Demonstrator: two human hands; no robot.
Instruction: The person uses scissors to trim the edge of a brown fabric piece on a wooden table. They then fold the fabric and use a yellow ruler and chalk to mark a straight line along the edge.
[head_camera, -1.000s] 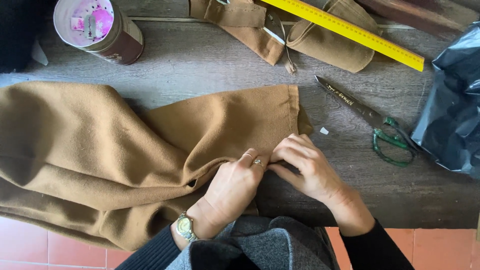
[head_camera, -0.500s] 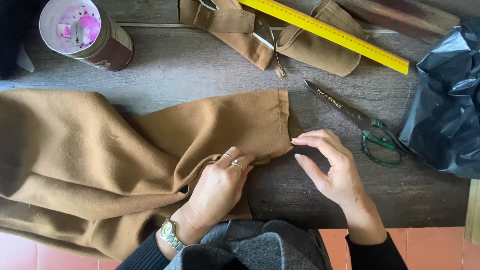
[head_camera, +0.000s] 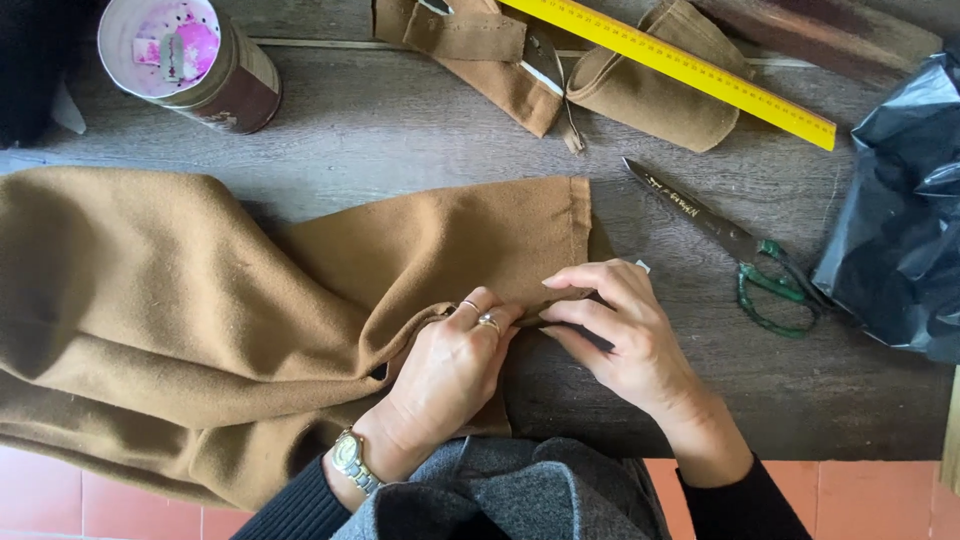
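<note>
A large brown wool cloth (head_camera: 200, 320) lies spread over the left and middle of a grey wooden table (head_camera: 400, 140). My left hand (head_camera: 450, 365), with rings and a wristwatch, presses on the cloth's lower hem. My right hand (head_camera: 620, 330) pinches the same folded hem edge just to the right, fingertips touching those of the left hand. Both hands grip the cloth near its stitched end.
Green-handled scissors (head_camera: 740, 255) lie right of my hands. A yellow ruler (head_camera: 690, 70) rests over brown cloth pieces (head_camera: 560, 60) at the back. A round tin (head_camera: 190, 60) stands at the back left. A black plastic bag (head_camera: 900, 230) sits at the right edge.
My right hand, lifted off and apart half a second ago, has come back down onto the hem beside my left hand. The cloth has shifted slightly.
</note>
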